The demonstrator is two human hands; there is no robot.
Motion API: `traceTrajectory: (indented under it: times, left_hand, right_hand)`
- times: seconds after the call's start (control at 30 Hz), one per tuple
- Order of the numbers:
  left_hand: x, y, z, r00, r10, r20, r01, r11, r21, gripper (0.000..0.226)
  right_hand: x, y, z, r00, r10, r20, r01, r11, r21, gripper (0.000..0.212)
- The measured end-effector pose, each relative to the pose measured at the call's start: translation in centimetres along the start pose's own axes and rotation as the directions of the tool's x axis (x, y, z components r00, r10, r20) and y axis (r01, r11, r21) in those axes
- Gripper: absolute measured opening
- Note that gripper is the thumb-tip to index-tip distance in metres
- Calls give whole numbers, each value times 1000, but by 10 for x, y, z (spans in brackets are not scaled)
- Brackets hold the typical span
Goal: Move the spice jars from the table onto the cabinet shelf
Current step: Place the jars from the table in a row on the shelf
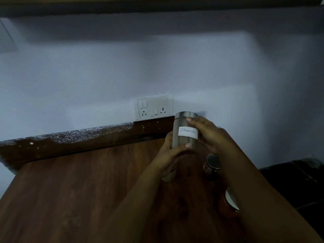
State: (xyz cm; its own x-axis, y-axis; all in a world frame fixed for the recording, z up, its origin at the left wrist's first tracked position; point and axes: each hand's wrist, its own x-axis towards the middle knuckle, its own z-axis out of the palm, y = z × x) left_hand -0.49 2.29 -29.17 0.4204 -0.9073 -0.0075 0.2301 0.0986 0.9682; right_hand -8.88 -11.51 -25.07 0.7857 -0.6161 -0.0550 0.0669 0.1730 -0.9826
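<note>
Glass cinnamon jar (185, 133), both hands, above table (70, 190)

You hold the cinnamon jar (185, 133) upright above the wooden table (70, 190) with both hands: your left hand (171, 151) cups its lower side, thumb across the base, and your right hand (208, 134) wraps it from the right, thumb near the steel lid. Its white label reads "Cinnamon". Below your arms, a steel-lidded jar (211, 163) stands on the table, a second jar (170, 174) shows under your left wrist, and a reddish jar (228, 204) sits nearer you. A switch and socket plate (153, 106) is on the wall behind.
</note>
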Motion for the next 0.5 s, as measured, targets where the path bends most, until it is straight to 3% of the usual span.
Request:
traceTrajectory:
  times: [0.17, 0.33, 0.5]
  left_hand:
    - [-6, 6, 0, 998, 67, 20, -67, 998, -7, 103]
    - [-13, 9, 1, 982, 187, 21, -188, 981, 56, 104]
    - [-17, 14, 9, 971, 238, 25, -239, 969, 65, 105]
  right_hand:
    - [-9, -4, 8, 999, -36, -9, 36, 997, 63, 40]
    - [-13, -12, 17, 996, -85, 7, 83, 988, 130, 59]
    - [-21, -22, 16, 995, -99, 23, 95, 988, 125, 64]
